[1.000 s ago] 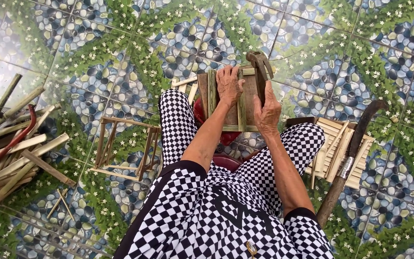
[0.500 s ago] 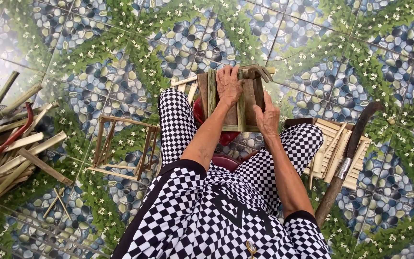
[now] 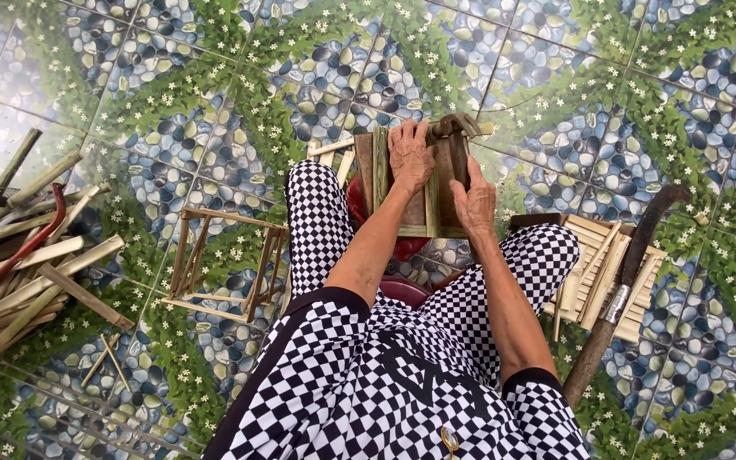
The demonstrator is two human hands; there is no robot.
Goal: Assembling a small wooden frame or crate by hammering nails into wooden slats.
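Left hand (image 3: 411, 158) pressed flat on slatted bamboo frame (image 3: 411, 192); right hand (image 3: 473, 200) grips hammer (image 3: 457, 140) at one o'clock (frame likely light, stiff; hold by side rails).

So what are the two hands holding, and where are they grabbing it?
The left hand presses flat on top of a small bamboo slat frame on the knees. The right hand grips a hammer by its wooden handle, its head at the frame's top edge.

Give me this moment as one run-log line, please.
left hand: pressing on bamboo frame | right hand: gripping hammer | spare slats: at right
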